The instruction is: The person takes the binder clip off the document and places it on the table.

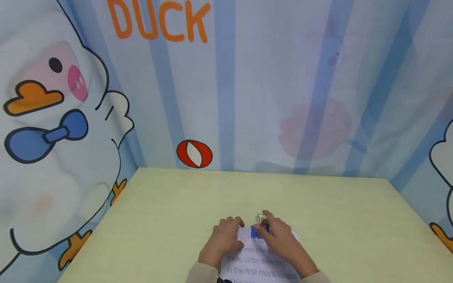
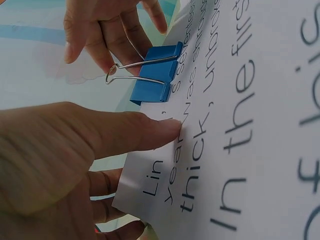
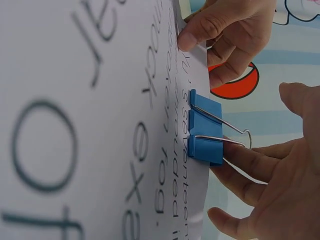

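Sheets of printed paper (image 1: 260,267) lie in front of the person, with a blue binder clip (image 3: 206,131) on their top edge. Both silver wire handles of the clip stick out beyond the edge. My left hand (image 1: 223,241) pinches the paper left of the clip, its thumb (image 2: 150,132) on the printed face and its fingers behind the edge. Beside the clip is my right hand (image 1: 283,239), its fingers (image 3: 250,165) spread behind and touching the clip. The right thumb (image 3: 295,97) stands apart from the wire handles.
A pale yellow table (image 1: 177,204) extends around the paper. Behind it hangs a blue-striped curtain (image 1: 255,86) with duck drawings and a red-and-white oval. Beige sleeves (image 1: 202,273) cover the forearms.
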The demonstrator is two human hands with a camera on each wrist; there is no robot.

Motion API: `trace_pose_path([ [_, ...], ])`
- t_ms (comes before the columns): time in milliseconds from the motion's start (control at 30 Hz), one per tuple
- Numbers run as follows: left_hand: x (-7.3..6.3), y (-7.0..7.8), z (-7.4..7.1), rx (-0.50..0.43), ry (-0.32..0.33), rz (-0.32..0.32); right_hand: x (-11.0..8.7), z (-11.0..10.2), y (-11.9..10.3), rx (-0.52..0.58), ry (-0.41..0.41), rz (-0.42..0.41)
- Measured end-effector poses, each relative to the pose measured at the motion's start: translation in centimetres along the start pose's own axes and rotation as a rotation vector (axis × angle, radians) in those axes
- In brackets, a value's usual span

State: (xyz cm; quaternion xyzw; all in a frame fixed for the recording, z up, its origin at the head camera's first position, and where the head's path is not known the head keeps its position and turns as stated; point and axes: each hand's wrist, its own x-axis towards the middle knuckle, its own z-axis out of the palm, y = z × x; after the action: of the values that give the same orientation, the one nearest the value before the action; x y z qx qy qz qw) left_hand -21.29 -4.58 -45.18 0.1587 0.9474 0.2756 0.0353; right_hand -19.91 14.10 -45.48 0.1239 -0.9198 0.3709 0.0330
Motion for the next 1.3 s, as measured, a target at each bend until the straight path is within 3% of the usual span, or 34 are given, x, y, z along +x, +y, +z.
trace_pose_path([
  [167,-0.01,0.1,0.14,0.003,0.004,-0.006,0.06,-0.12,-0.05,-0.003,0.002,0.01],
  [400,0.05,-0.04,0.5,0.009,0.001,-0.005,-0.01,-0.15,0.1,-0.021,0.085,-0.01],
  [700,0.01,0.15,0.44,0.035,0.018,-0.014,0.07,-0.33,-0.06,-0.034,0.12,-0.049],
  [1300,0.0,0.05,0.29,0.036,0.009,0.003,0.21,-0.14,-0.38,-0.001,0.083,-0.067],
])
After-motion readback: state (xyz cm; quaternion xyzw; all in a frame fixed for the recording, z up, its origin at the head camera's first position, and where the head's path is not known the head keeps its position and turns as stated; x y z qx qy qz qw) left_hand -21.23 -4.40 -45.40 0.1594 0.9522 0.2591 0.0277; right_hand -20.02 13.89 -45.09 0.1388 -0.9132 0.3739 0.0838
